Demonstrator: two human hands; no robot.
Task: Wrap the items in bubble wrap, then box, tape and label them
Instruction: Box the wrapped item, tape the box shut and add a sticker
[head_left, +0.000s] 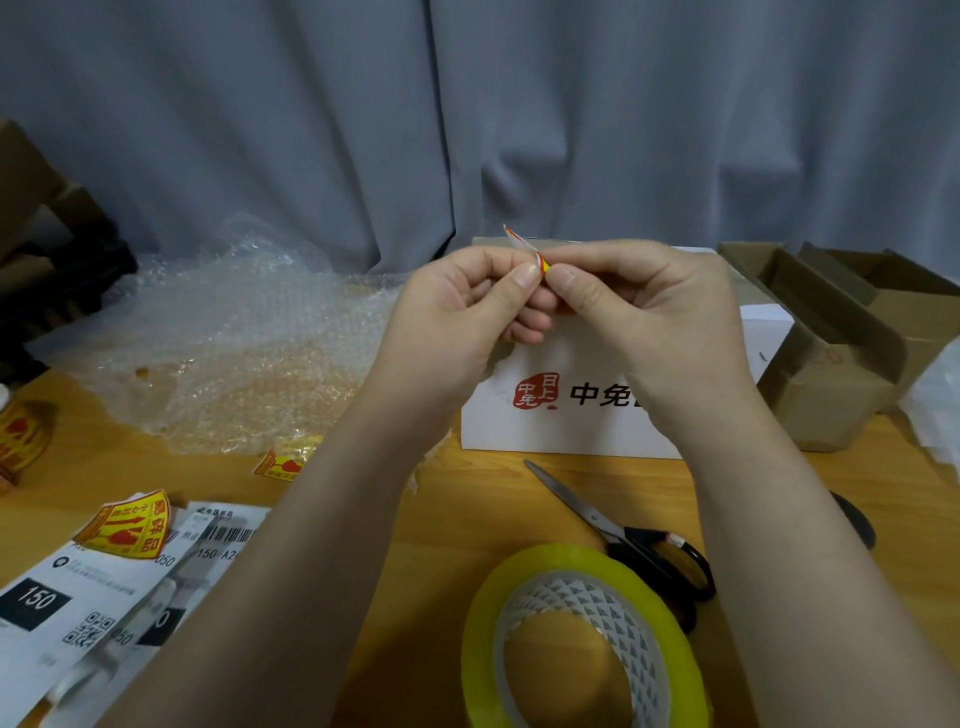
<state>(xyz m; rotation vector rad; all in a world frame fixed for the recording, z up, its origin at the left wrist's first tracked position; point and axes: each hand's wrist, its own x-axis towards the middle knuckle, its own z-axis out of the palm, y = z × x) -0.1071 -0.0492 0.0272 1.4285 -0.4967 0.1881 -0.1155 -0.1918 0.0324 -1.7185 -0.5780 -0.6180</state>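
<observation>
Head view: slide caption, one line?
Left hand and right hand pinch a small red-and-yellow sticker in front of a white printed box; yellow tape roll, black-handled scissors nearby.

Soft, even, rather dim indoor light; shadows faint. Glare glints off the bubble wrap (234, 332) (mildly). Wide-angle bending at edges; papers (104, 597) at lower left blurred.

"中免" on white box (519, 431), "150" on shipping label (78, 587), "易碎品" on yellow sticker (130, 530).

A round yellow tape roll (563, 561) is showing a white core patterned with grey triangles; the white cardboard box (561, 431) is bearing a red seal and black characters.
</observation>
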